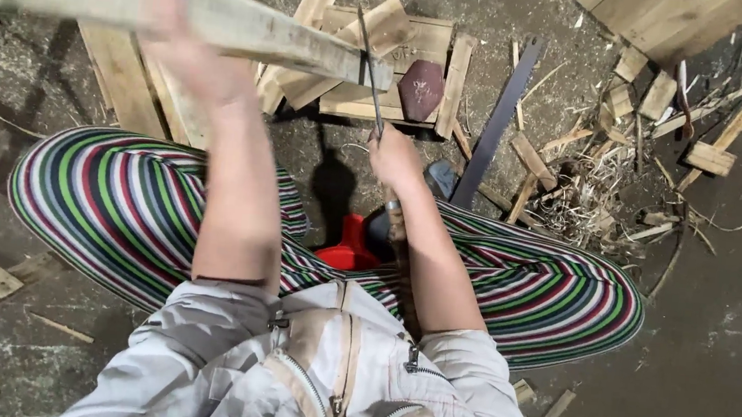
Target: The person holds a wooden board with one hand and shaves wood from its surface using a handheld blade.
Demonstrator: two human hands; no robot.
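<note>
The person sits low on a red stool [345,249], knees spread in striped trousers [113,195]. The left hand [179,4] is clenched round a long wooden board [225,30], held up off the floor toward eleven o'clock and blurred. The right hand [393,157], near the centre, grasps a thin blade-like tool [370,65] whose edge meets the board's end at about twelve o'clock. Because only one grip steadies the board, with no support under it, it could twist or drop when struck, and the blade could glance off toward the left forearm or a knee. A small crate-like frame of planks [439,40] and a dark reddish flat piece [421,88] lie just beyond on the floor. Offcuts and shavings [597,184] at two o'clock, together with a dark metal strip [500,112], could snag a foot.
</note>
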